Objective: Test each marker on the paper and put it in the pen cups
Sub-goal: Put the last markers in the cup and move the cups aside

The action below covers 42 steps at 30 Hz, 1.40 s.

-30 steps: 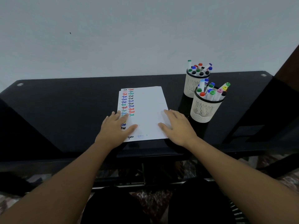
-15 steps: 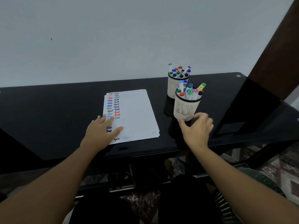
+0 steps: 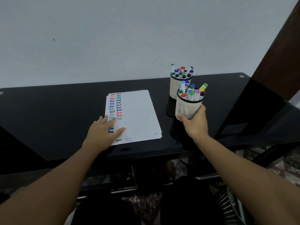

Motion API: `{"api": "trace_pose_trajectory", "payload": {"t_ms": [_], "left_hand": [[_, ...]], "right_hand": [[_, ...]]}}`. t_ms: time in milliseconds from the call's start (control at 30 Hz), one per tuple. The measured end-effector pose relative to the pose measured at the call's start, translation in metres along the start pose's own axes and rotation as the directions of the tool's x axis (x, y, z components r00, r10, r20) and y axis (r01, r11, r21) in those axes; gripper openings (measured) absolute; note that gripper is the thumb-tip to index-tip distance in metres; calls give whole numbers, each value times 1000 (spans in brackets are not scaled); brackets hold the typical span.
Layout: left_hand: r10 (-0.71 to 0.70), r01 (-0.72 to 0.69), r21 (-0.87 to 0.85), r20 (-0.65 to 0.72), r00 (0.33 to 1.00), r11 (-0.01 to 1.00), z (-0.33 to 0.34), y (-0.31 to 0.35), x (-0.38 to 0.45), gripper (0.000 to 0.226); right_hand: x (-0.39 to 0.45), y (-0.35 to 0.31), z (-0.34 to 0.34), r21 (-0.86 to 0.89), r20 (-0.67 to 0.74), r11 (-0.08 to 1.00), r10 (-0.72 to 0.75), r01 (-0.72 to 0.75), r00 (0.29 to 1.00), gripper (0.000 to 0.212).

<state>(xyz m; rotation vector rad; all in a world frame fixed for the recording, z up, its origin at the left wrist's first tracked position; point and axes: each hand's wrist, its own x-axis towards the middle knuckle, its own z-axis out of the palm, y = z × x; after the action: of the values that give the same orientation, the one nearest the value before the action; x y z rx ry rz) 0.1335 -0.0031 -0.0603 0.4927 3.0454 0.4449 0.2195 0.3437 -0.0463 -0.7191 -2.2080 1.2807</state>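
Observation:
A white sheet of paper (image 3: 138, 114) lies on the black glass table (image 3: 48, 111), with two columns of coloured "Test" marks down its left side. My left hand (image 3: 103, 130) rests flat on the paper's lower left part, fingers straight. Two white slotted pen cups stand to the right, both full of capped markers. My right hand (image 3: 194, 122) grips the near pen cup (image 3: 188, 107) around its base; the cup looks slightly lifted and tilted. The far pen cup (image 3: 176, 86) stands behind it, near the wall.
A pale wall runs behind the table. A dark brown wooden panel (image 3: 279, 51) rises at the right. The table's front edge is close to my body, with a patterned floor below and a ribbed object (image 3: 230, 207) at the lower right.
My right hand left the paper, reached right and took hold of the near pen cup. My left hand stayed on the paper. The view shifted slightly.

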Motion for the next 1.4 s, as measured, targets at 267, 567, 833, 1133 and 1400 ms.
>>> {"api": "trace_pose_trajectory", "payload": {"t_ms": [267, 567, 833, 1133, 1400], "left_hand": [[-48, 46, -134, -14, 999, 990, -6, 7, -4, 82], [-13, 62, -685, 76, 997, 726, -43, 29, 11, 100], [145, 6, -918, 69, 987, 396, -66, 46, 27, 69], [-64, -50, -927, -79, 995, 371, -69, 40, 41, 65], [-370, -13, -903, -189, 910, 430, -71, 23, 95, 67]], "right_hand": [[-12, -28, 25, 115, 142, 986, -140, 124, 980, 87], [-26, -74, 75, 224, 530, 955, -286, 194, 798, 84], [-26, -81, 100, 294, 657, 947, -299, 131, 692, 74], [0, -76, 96, -128, 702, 864, -268, 488, 660, 115], [-11, -42, 101, -364, 755, 643, -221, 674, 618, 96]]}}
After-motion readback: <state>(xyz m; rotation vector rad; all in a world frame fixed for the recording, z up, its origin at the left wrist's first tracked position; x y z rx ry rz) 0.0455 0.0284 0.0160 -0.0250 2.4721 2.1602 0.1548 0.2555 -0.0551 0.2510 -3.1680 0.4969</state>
